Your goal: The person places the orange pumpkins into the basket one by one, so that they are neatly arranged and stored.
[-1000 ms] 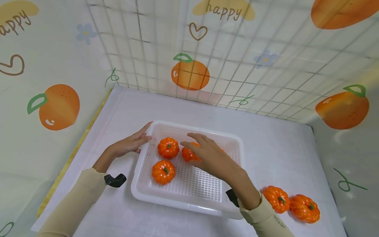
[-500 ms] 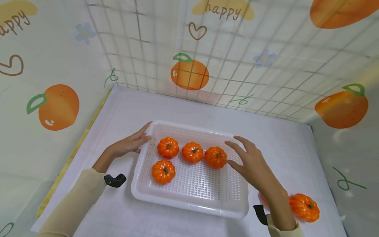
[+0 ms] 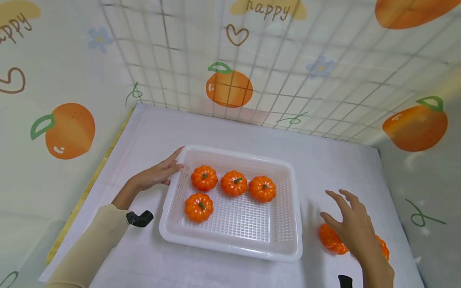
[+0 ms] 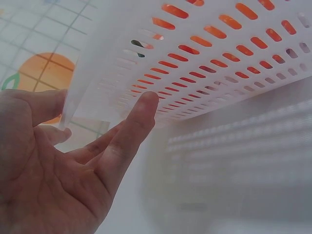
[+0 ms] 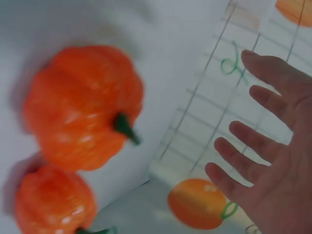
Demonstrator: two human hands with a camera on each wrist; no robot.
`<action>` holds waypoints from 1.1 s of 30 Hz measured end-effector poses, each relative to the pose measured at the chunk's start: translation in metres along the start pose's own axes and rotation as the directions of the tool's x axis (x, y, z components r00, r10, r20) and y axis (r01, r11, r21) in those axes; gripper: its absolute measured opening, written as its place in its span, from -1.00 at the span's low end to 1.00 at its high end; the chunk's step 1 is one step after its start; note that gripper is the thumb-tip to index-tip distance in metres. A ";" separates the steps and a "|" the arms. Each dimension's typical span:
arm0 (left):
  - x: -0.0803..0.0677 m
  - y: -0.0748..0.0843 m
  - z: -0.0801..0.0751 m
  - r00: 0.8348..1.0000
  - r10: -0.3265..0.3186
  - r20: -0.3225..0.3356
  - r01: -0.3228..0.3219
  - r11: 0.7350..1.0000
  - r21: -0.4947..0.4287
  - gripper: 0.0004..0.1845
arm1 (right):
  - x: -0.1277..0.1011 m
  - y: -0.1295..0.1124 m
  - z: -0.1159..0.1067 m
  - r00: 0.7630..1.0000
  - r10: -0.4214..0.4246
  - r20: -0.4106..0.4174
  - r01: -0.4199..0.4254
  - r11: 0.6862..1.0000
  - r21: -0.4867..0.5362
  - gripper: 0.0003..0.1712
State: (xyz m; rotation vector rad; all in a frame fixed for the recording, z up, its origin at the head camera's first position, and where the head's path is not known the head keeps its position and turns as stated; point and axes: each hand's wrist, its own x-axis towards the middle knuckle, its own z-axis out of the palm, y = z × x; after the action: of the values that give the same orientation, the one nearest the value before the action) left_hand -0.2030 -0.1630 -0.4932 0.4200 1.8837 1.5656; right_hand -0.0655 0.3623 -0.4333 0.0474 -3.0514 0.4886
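My left hand (image 3: 155,175) rests against the left end of a white plastic basket (image 3: 230,249). In the left wrist view its fingers (image 4: 139,117) reach toward the slotted wall (image 4: 195,73), fairly straight, with fingertips at the rim and wall. Several small orange pumpkins with green stems lie inside: one at the back left (image 3: 204,178), one in front of it (image 3: 199,207), others along the back (image 3: 234,184) (image 3: 262,189). My right hand (image 3: 354,224) hovers with spread fingers over two more pumpkins (image 3: 331,240) (image 5: 56,202) right of the basket, holding nothing.
A white cloth (image 3: 230,132) covers the table. Behind it stands a wire grid (image 3: 273,80) under a printed curtain with oranges and hearts. Similar printed sheets hang at both sides, and yellow tape (image 3: 90,184) runs along the left edge.
My right hand has moved from over the basket out to the right, above the loose pumpkins, uncovering those inside. The left hand stays at the basket's left end.
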 end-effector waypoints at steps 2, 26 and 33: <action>0.000 0.000 0.000 1.000 -0.002 -0.002 0.002 1.000 -0.001 -0.26 | -0.006 0.007 0.002 0.999 0.038 0.024 -0.039 0.999 0.018 -0.22; -0.002 0.002 0.002 1.000 -0.008 -0.014 0.008 1.000 -0.009 -0.26 | -0.037 0.027 0.039 0.900 0.386 0.204 -0.378 0.922 -0.077 -0.13; -0.002 0.003 0.003 1.000 -0.017 -0.022 0.017 1.000 -0.003 -0.25 | -0.038 0.029 0.044 0.852 0.477 0.218 -0.472 0.878 -0.075 -0.12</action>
State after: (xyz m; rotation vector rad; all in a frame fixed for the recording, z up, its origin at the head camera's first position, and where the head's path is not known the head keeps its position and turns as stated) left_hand -0.1997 -0.1616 -0.4902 0.3859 1.8971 1.5670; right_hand -0.0303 0.3769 -0.4861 -0.7219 -3.2833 0.5048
